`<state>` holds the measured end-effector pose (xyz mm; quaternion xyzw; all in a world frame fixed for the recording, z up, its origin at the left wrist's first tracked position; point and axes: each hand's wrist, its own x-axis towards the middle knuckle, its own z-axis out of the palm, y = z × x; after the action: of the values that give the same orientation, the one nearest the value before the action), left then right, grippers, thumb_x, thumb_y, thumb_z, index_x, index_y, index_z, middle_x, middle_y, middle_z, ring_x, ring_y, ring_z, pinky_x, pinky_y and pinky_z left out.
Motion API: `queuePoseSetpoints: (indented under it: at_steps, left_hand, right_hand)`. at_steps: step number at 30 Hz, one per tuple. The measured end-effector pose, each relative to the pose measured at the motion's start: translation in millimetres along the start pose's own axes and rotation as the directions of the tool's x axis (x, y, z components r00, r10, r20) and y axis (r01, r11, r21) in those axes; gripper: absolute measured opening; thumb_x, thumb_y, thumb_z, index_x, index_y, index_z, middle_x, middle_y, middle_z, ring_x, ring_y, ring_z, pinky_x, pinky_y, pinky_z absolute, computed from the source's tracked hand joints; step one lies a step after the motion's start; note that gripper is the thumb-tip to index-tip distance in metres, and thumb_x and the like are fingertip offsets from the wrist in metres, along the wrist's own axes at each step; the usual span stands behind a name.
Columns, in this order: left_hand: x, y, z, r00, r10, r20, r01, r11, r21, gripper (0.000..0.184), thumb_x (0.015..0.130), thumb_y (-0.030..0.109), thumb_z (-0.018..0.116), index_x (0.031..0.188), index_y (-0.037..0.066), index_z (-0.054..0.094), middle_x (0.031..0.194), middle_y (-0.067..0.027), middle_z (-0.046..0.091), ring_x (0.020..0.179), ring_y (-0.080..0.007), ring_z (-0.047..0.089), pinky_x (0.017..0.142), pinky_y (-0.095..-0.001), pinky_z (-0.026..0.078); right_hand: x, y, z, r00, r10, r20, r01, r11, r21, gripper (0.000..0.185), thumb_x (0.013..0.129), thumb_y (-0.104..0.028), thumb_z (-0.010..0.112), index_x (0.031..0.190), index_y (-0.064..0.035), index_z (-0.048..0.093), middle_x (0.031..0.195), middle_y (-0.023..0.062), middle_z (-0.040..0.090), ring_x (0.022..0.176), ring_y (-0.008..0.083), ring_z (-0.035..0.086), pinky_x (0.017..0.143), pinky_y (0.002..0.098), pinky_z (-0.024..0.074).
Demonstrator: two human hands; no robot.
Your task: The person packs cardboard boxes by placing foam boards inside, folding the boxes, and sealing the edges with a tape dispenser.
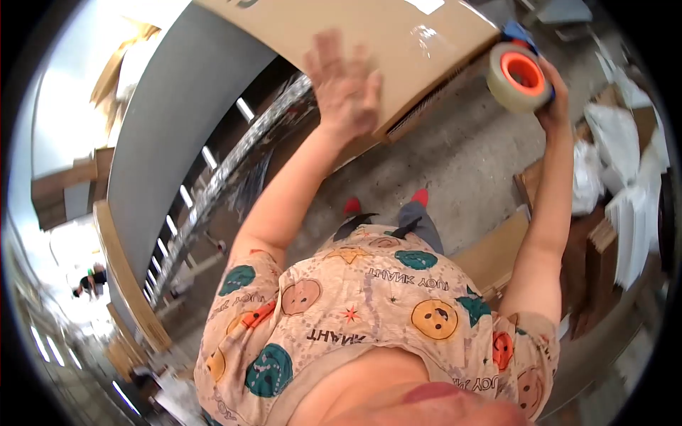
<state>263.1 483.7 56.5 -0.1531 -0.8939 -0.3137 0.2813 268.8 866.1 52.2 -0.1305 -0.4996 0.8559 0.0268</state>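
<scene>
Cardboard box (376,53) is at 12 o'clock, running out past the top of the view, with a glossy strip of tape and part of a white label on its upper face. Left hand (344,92) is right over the near part of it — fingers open and a bit spread, nothing gripped, and it's blurry enough that I can't tell if the palm is touching. Just off the box's right corner, around 2 o'clock, the right hand (554,99) is curled round a tape dispenser (517,32) with some blue on it. Grip looks closed, though part of it is hidden behind the fat tape roll (501,89) with the orange core.

Further out, there's a row of metal rollers (209,157) from 9 to 11 o'clock, beside a big grey panel (167,96). White plastic bags (611,135) are bunched up near 3 o'clock, and flat cardboard (490,248) lies on the floor nearer 4. Red-toed shoes (420,197) sit mid-view — and way off, between 8 and 9, another person (89,284) is bending over.
</scene>
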Motion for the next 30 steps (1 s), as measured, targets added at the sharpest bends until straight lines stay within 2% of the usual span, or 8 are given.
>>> queuePoseSetpoints:
  at_steps: [2, 4, 8, 14, 17, 20, 24, 30]
  left_hand:
    - [7, 7, -4, 0.908, 0.251, 0.335, -0.320, 0.932, 0.172, 0.049, 0.093, 0.032, 0.044, 0.134, 0.006, 0.044, 0.140, -0.0186, 0.040, 0.135, -0.0341, 0.028, 0.111, -0.0453, 0.016]
    - [10, 1, -3, 0.886, 0.298, 0.356, -0.359, 0.926, 0.117, 0.049, 0.093, 0.035, 0.041, 0.132, 0.006, 0.048, 0.141, -0.0206, 0.037, 0.134, -0.0359, 0.029, 0.110, -0.0468, 0.017]
    - [30, -17, -10, 0.802, 0.305, 0.514, -0.262, 0.952, -0.156, 0.053, 0.089, 0.044, 0.050, 0.131, 0.012, 0.050, 0.141, -0.0249, 0.034, 0.133, -0.0419, 0.027, 0.109, -0.0506, 0.017]
    - [50, 21, -57, 0.293, 0.723, 0.626, -0.734, 0.589, -0.337, 0.076, 0.070, 0.055, 0.070, 0.132, 0.017, 0.049, 0.149, -0.0191, 0.022, 0.134, -0.0415, 0.027, 0.103, -0.0582, 0.025]
    - [46, 46, -43, -0.159, 0.878, 0.451, -0.905, 0.053, -0.422, 0.069, 0.071, 0.044, 0.066, 0.131, 0.013, 0.052, 0.148, -0.0100, 0.030, 0.139, -0.0317, 0.021, 0.112, -0.0522, 0.013]
    - [52, 81, 8, -0.361, 0.253, 0.898, -0.931, -0.053, -0.360, 0.062, 0.075, 0.044, 0.059, 0.128, 0.013, 0.055, 0.143, -0.0095, 0.039, 0.140, -0.0271, 0.020, 0.112, -0.0513, 0.011]
    - [100, 96, 109, 0.009, 0.692, 0.722, -0.992, -0.085, 0.093, 0.051, 0.080, 0.045, 0.053, 0.115, 0.009, 0.064, 0.131, -0.0095, 0.052, 0.137, -0.0263, 0.026, 0.112, -0.0502, 0.010]
    - [138, 117, 120, -0.042, 0.573, 0.819, -0.959, 0.205, -0.193, 0.029, 0.069, 0.033, 0.066, 0.084, 0.008, 0.070, 0.099, -0.0154, 0.064, 0.100, -0.0288, 0.061, 0.083, -0.0392, 0.049]
  right_hand:
    - [-41, 10, 44, 0.988, -0.071, -0.136, 0.061, 0.995, -0.079, 0.038, 0.091, -0.030, 0.052, 0.115, -0.0008, 0.060, 0.109, 0.0047, 0.063, 0.101, 0.0146, 0.060, 0.090, 0.0304, 0.0451]
    - [-110, 67, 77, 0.963, -0.226, 0.147, 0.269, 0.848, -0.456, 0.043, 0.091, -0.031, 0.053, 0.116, 0.0027, 0.060, 0.113, 0.0091, 0.062, 0.102, 0.0166, 0.059, 0.090, 0.0300, 0.0460]
    - [-253, 175, 229, 0.988, -0.140, 0.058, 0.151, 0.930, -0.335, 0.047, 0.086, -0.018, 0.064, 0.127, 0.0005, 0.053, 0.125, 0.0119, 0.057, 0.116, 0.0194, 0.053, 0.101, 0.0330, 0.0382]
    - [-164, 201, 260, 0.998, -0.057, 0.021, 0.057, 0.997, -0.048, 0.032, 0.083, -0.017, 0.065, 0.110, -0.0004, 0.062, 0.102, 0.0057, 0.065, 0.091, 0.0122, 0.060, 0.083, 0.0291, 0.0475]
    - [-167, 202, 245, 0.999, 0.022, 0.047, -0.026, 0.996, 0.086, 0.035, 0.082, -0.019, 0.066, 0.110, 0.0024, 0.063, 0.104, 0.0081, 0.065, 0.094, 0.0142, 0.060, 0.086, 0.0282, 0.0472]
    - [-189, 163, 239, 0.986, 0.062, 0.152, -0.066, 0.998, 0.024, 0.042, 0.083, -0.020, 0.066, 0.115, 0.0063, 0.060, 0.110, 0.0104, 0.064, 0.098, 0.0150, 0.060, 0.089, 0.0283, 0.0463]
    - [-187, 185, 241, 0.998, -0.004, 0.058, 0.029, 0.903, -0.429, 0.043, 0.079, -0.043, 0.069, 0.101, -0.0067, 0.069, 0.095, 0.0095, 0.066, 0.087, 0.0180, 0.063, 0.081, 0.0285, 0.0476]
    - [-173, 251, 283, 0.991, 0.110, 0.082, -0.104, 0.992, -0.076, 0.040, 0.086, -0.033, 0.064, 0.112, -0.0029, 0.061, 0.097, 0.0061, 0.064, 0.090, 0.0115, 0.057, 0.079, 0.0289, 0.0451]
